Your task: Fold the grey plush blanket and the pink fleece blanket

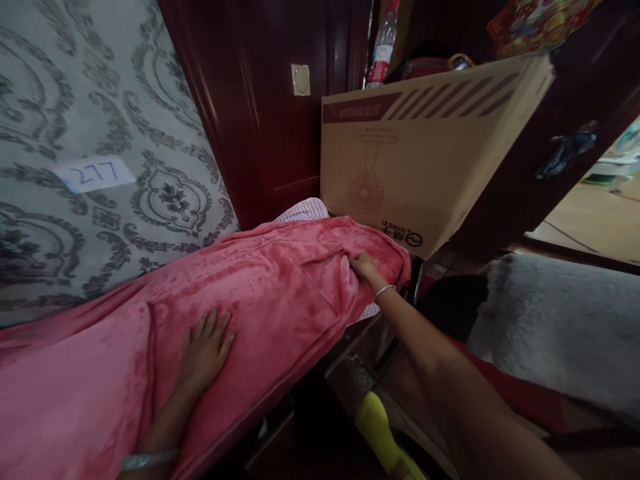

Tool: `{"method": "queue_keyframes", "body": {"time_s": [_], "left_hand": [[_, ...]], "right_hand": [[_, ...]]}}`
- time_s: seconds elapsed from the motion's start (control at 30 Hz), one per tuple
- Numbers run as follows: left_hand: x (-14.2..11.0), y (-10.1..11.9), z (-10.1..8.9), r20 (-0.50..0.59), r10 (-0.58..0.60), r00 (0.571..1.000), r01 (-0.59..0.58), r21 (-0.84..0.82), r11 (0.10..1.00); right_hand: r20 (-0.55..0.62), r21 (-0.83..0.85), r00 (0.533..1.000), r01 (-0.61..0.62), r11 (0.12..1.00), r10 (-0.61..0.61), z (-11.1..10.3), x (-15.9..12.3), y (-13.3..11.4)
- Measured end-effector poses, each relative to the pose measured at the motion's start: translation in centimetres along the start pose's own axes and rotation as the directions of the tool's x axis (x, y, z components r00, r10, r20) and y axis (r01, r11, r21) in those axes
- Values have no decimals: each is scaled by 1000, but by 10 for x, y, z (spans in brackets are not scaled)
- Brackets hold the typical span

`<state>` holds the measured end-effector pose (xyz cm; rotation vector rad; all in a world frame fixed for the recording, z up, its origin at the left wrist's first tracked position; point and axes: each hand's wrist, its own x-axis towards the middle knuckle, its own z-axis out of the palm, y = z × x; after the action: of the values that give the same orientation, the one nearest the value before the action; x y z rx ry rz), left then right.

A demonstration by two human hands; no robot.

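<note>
A pink plush blanket covers a long, narrow surface along the patterned wall. On its middle lies my left hand, flat with the fingers spread. Farther off, my right hand is closed on a bunched fold of the blanket near its far end, and the fingertips are partly hidden in the cloth. Striped cloth shows from under the blanket at the far edge. Beneath the right forearm is something yellow-green, which I cannot name.
A large cardboard box stands past the blanket's far end, with a bottle at its top edge. Dark red wood panels rise behind. Grey fluffy fabric lies to the right. A paper marked 277 is on the wall.
</note>
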<state>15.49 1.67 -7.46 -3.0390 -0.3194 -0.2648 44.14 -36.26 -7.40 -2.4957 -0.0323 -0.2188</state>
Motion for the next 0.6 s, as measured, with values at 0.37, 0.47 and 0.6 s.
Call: {"method": "queue_keyframes", "body": {"time_s": [0.37,0.47,0.6], "left_hand": [[2,-4,8,-16,-16,1000,16,-14,1000],[2,-5,10,-26,-19,999,19,-11,1000],[3,-5,10,-23,-15,1000,15,6,1000]], "right_hand": [[-163,-98,974,142,985,-157,-67,37,-33],[-50,-218,973,211,953,-226,-73,39,-25],[77,-226,986,162,961,-148,-65,36,-3]]}}
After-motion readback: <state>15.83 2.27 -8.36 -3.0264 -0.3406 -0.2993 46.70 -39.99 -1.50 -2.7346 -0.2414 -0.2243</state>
